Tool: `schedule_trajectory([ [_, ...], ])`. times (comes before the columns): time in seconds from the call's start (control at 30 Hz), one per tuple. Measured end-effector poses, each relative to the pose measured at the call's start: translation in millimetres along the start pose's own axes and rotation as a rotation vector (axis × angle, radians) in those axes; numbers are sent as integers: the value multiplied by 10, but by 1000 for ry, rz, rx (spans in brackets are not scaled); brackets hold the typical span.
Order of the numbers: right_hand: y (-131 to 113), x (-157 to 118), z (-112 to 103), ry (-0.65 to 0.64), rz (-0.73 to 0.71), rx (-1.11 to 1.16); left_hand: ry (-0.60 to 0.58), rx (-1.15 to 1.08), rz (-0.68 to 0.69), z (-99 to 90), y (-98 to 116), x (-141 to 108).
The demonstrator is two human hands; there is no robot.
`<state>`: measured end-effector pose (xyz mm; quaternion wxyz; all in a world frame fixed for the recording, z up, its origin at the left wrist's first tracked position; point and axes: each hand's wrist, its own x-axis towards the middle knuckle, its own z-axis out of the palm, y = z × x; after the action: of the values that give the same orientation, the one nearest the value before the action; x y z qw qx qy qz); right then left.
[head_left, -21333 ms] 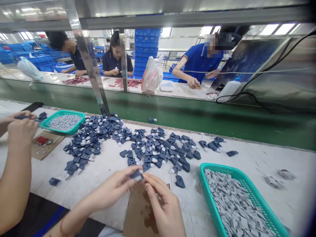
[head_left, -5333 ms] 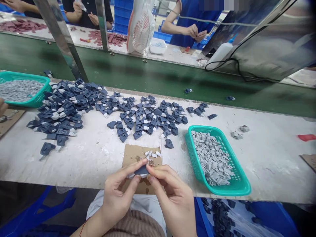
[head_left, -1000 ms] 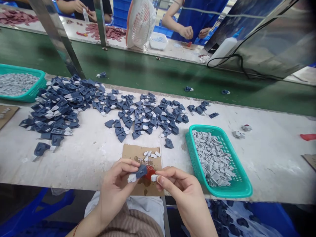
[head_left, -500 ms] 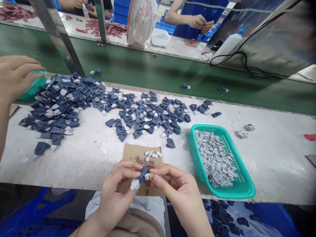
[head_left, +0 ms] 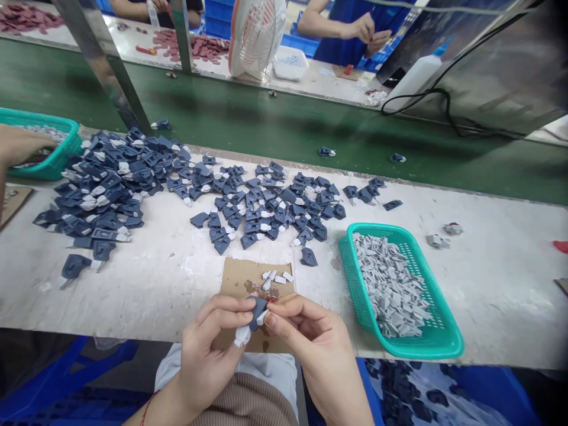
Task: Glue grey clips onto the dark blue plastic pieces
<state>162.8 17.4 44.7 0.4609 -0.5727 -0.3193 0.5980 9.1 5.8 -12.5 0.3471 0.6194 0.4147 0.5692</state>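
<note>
Sitting at far left, a green basket [head_left: 66,163] has a co-worker's hand [head_left: 22,145] in it. Beside it, a heap of navy pieces [head_left: 110,183] covers part of the table [head_left: 146,296], thinning toward the middle. Near centre, the left hand [head_left: 199,346] has its grip clasped on one navy piece [head_left: 256,313] with a pale tip, held over a cardboard sheet [head_left: 235,275]. At that piece's right side, the right hand [head_left: 319,340] pinches a small pale block [head_left: 261,318] in its grip, touching it. Farther right, a second basket [head_left: 444,346] of grey parts [head_left: 394,290] stands near the table's edge.
</note>
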Motion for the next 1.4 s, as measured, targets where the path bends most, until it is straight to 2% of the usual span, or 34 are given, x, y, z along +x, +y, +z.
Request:
schedule_trajectory([
  [0.17, 23, -13, 5, -11, 1, -1, -21, 23, 101, -25, -11, 24],
  [0.3, 87, -20, 4, -16, -22, 35, -13, -54, 27, -18, -46, 0],
  [0.43, 113, -22, 13, -164, 17, 168, 71, -200, -92, 47, 3, 29],
  [0.5, 110, -23, 19, -256, 34, 190, 111, -270, -105, 84, 47, 72],
  [0.57, 104, -26, 25, -288, 16, 183, 135, -318, -105, 110, 82, 111],
  [0.8, 94, -55, 89, -166, -136, 163, 115, -475, -247, 126, 121, 88],
  [0.97, 140, -97, 128, -175, -268, 140, 114, -515, -291, 148, 149, 76],
  [1.2, 168, -159, 92, -137, -392, -70, 129, -422, -221, 167, 170, 49],
  [1.4, 145, -181, 139, -88, -428, -70, 190, -451, -213, 214, 194, 44],
])
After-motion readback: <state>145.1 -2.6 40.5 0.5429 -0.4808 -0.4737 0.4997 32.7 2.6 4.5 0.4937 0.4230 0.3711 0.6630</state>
